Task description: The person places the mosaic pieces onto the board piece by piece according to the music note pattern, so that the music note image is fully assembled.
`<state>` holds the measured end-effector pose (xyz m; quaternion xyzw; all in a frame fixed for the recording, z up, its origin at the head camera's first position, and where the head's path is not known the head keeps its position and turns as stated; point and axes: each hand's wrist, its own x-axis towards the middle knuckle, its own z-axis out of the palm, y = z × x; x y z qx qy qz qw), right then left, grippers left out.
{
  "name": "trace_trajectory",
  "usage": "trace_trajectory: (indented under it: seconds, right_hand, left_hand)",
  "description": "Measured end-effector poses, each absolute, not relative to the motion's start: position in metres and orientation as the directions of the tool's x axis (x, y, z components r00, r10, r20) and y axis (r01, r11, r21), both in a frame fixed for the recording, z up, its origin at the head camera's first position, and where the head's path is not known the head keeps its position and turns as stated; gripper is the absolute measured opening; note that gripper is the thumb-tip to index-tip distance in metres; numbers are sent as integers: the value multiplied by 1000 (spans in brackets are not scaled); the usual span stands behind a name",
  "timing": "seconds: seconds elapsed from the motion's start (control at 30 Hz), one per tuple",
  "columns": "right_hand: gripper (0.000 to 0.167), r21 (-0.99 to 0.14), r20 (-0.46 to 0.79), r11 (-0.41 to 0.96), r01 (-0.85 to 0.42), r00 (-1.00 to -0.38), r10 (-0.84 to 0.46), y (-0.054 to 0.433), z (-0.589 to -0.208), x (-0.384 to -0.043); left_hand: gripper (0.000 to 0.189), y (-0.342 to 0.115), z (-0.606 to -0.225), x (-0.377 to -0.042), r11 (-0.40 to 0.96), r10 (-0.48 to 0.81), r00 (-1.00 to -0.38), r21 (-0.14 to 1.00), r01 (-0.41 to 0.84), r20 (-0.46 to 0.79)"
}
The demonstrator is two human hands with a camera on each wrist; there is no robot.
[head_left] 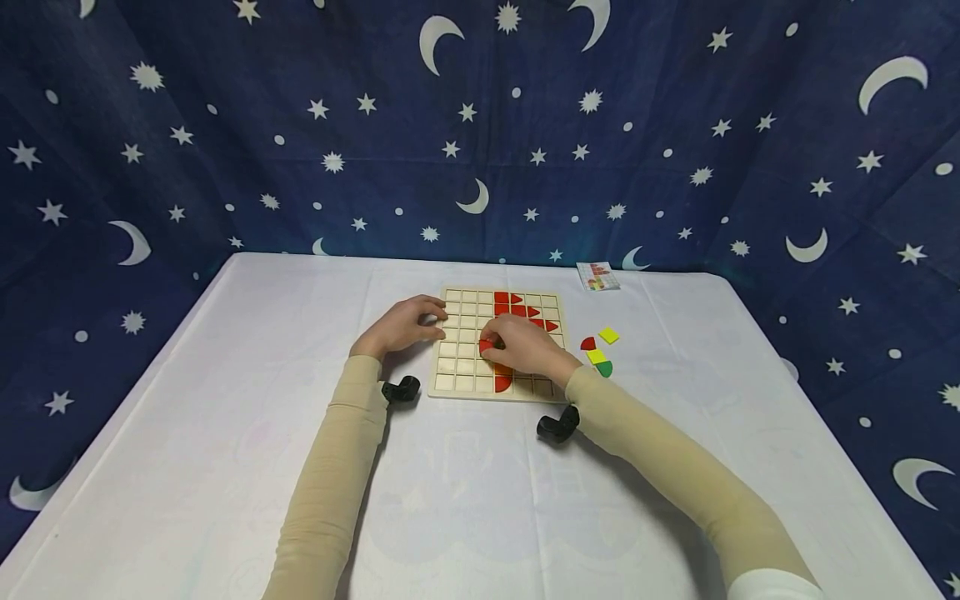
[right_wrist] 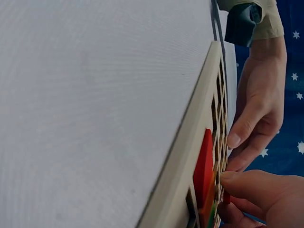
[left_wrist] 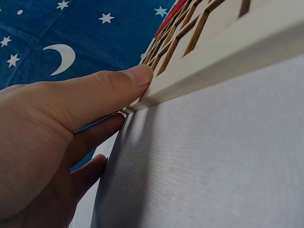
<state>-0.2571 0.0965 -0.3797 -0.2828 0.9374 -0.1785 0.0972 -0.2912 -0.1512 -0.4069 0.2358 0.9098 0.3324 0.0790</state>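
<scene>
A wooden grid board [head_left: 465,367] lies on the table. My left hand [head_left: 402,323] is at its left side, the thumb and fingertips touching the rim; in the left wrist view the thumb [left_wrist: 104,90] rests against the board's edge. Over the middle of the board, my right hand [head_left: 525,343] pinches a red piece [head_left: 486,346] between thumb and fingers, right at the squares. Red triangles [head_left: 551,326] and red squares [head_left: 501,297] sit in the upper rows. Lower down, a red rounded piece [head_left: 502,383] fills a cell, with orange and green pieces partly hidden by the right hand.
Right of the board lie two yellow squares [head_left: 608,335], a red quarter-round piece [head_left: 588,343] and a green one [head_left: 604,367]. A printed pattern card [head_left: 598,277] is at the back edge of the white table [head_left: 450,500]. A dark blue star-and-moon cloth [head_left: 525,192] hangs behind.
</scene>
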Motion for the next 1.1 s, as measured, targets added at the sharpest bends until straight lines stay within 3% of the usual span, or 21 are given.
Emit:
trace_trajectory:
  seconds: [1.1]
  right_hand:
    - [20,-393,-45,777,-492,-834,-551,91,-385,-257]
  left_hand:
    - [37,-151,-408,-294,670,477,-879,646,366,4]
